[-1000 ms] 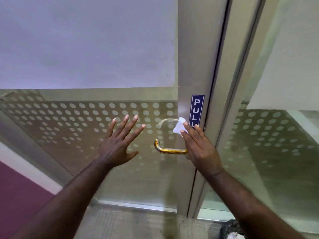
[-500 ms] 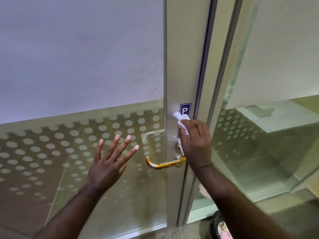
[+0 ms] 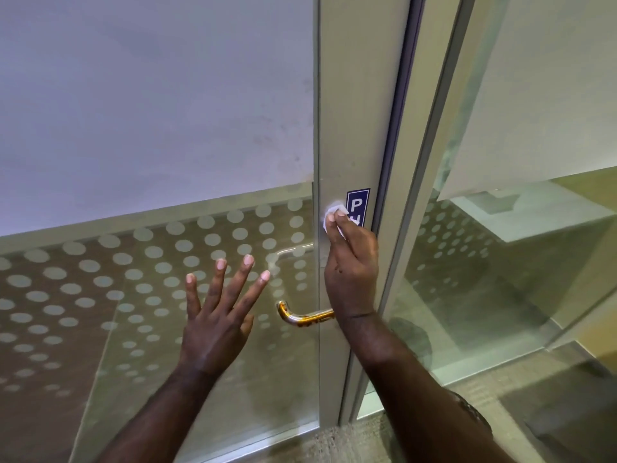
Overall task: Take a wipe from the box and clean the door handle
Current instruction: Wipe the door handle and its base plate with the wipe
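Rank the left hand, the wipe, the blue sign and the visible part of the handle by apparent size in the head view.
1. Left hand: clearly largest, though it is also nearer the camera.
2. Handle and blue sign: the visible parts look about alike; both are partly hidden by the right hand, so unranked.
3. Wipe: smallest, mostly covered by fingers.

Single head-mounted wide-angle view, aimed forward and slightly down at close range onto a glass door (image 3: 157, 295) and its frame (image 3: 354, 128). Handle (image 3: 305, 316) placed just below centre; both forearms entered from the bottom edge. Straight lines bowed toward the edges.
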{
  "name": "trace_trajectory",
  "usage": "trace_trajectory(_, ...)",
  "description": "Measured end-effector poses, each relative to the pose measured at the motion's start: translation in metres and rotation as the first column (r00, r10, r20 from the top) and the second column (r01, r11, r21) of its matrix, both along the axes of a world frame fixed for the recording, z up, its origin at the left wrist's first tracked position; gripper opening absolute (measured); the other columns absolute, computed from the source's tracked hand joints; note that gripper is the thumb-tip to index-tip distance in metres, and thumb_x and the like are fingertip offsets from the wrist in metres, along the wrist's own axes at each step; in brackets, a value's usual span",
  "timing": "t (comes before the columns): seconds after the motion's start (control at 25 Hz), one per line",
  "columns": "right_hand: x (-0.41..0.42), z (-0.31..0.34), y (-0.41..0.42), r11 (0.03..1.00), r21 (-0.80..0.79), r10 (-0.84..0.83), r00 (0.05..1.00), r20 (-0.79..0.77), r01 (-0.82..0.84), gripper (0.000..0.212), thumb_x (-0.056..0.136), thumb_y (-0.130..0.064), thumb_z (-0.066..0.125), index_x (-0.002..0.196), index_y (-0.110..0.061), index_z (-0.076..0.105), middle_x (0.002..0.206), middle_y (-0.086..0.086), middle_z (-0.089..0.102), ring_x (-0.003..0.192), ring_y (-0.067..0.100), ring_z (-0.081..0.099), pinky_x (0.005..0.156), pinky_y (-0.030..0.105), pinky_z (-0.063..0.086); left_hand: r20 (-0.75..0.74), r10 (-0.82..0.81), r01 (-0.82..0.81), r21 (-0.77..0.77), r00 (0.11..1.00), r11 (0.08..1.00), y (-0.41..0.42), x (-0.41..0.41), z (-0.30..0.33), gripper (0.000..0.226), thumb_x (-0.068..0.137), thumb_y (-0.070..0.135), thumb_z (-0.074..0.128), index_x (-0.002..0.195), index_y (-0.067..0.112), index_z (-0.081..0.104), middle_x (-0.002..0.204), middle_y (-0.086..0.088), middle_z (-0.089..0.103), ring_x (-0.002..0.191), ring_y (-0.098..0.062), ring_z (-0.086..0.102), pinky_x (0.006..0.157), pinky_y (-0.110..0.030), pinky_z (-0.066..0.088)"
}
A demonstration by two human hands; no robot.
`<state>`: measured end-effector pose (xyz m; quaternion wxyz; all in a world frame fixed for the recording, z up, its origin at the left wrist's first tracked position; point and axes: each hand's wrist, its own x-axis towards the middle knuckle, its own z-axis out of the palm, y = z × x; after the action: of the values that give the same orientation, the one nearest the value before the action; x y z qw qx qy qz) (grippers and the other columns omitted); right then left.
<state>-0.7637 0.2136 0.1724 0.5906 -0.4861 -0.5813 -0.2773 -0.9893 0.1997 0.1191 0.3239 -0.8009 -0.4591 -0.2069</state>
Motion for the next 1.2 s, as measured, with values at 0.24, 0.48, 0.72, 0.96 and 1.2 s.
trace_trajectory(0.24, 0.002, -0.010, 0.012, 0.997, 0.076, 0.003, 1.000, -0.025, -0.001, 0.022, 0.097, 0.000, 0.054, 0.115, 0.000, 0.066, 0.115, 0.012, 0.067, 0.093, 0.026, 0.062, 0.087, 0.028, 0.051, -0.020, -0.015, 0.016, 0.041, 1.000, 0.999, 0.003, -0.003, -0.002, 0.132, 0.058, 0.029, 0.091, 0.158, 0.031, 0.004, 0.167, 0.003, -0.001, 0.153, -0.027, 0.000, 0.118, -0.060, -0.003)
trace_trajectory(0.48, 0.004, -0.021, -0.001, 0.999, 0.019, 0.026, 0.999, -0.026, -0.026, 0.019, 0.086, 0.001, 0.066, 0.104, 0.001, 0.071, 0.102, 0.013, 0.071, 0.084, 0.026, 0.060, 0.079, 0.038, 0.057, 0.006, -0.032, 0.032, 0.013, 0.999, 0.999, 0.005, -0.003, -0.001, 0.136, 0.055, 0.029, 0.092, 0.158, 0.032, 0.003, 0.167, 0.004, -0.003, 0.153, -0.026, -0.002, 0.118, -0.059, -0.006)
trace_trajectory(0.72, 0.008, 0.002, -0.020, 0.992, -0.126, 0.008, 0.999, -0.051, -0.014, 0.015, 0.078, 0.001, 0.070, 0.092, -0.002, 0.075, 0.088, 0.009, 0.072, 0.084, 0.023, 0.063, 0.091, 0.029, 0.047, 0.016, -0.036, 0.036, 0.003, 0.999, 0.999, 0.003, -0.002, 0.000, 0.136, 0.055, 0.028, 0.092, 0.158, 0.031, 0.002, 0.167, 0.004, -0.003, 0.153, -0.026, -0.003, 0.118, -0.058, -0.007)
trace_trajectory(0.96, 0.016, 0.013, -0.030, 0.954, -0.300, 0.048, 0.996, 0.072, -0.024, 0.027, 0.066, 0.004, 0.084, 0.091, -0.004, 0.074, 0.083, 0.007, 0.070, 0.082, 0.026, 0.065, 0.089, 0.035, 0.048, 0.012, -0.023, 0.023, 0.003, 1.000, 1.000, 0.003, -0.003, 0.000, 0.136, 0.055, 0.029, 0.091, 0.158, 0.031, 0.003, 0.167, 0.004, -0.003, 0.153, -0.026, -0.002, 0.118, -0.058, -0.006)
trace_trajectory(1.2, 0.028, 0.016, -0.035, 0.869, -0.493, 0.163, 0.966, 0.200, -0.044, 0.030, 0.061, 0.007, 0.084, 0.087, -0.004, 0.076, 0.081, 0.006, 0.070, 0.078, 0.027, 0.066, 0.081, 0.044, 0.059, 0.010, -0.015, 0.015, -0.008, 1.000, 1.000, 0.003, -0.004, -0.001, 0.135, 0.056, 0.028, 0.091, 0.158, 0.031, 0.002, 0.167, 0.004, -0.003, 0.153, -0.026, -0.002, 0.118, -0.058, -0.007)
